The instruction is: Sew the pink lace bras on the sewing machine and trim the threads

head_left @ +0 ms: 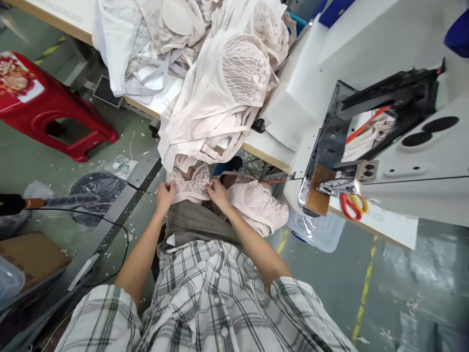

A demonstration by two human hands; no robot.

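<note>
Okay, one bra (190, 189) in work, off the near edge of the counter (75, 15), above the person's lap. Left hand (166, 195) pinches one end, thumb against fingers; right hand (218, 192) pinches the other. Both grips closed on cloth, lace cups spread between them. Looks like a handling or checking step midway, judging by the flat hold; no tool in either hand.

Second bra (258, 203) lies on the lap, below the counter edge, just beside the right hand, not gripped. Can't tell if it's done or waiting.

Big heap of bras (227, 83) sits on the counter, several hanging over its near edge, just beyond the held one; whether they touch it is unclear. If the heap is the waiting stock, most of the work is left; if it's the finished lot, most is done. Nothing visible settles which, no sorted stack to count. Held piece itself looks not yet put down anywhere, so this one counts as unfinished.

Rest, quick: white machine (406, 168) right of the heap's end of the counter, scissors (341, 201) with red and yellow handles at its front. Clear bin (322, 232) under the counter on the right. Red stool (78, 112) left of the counter, on the floor.
</note>
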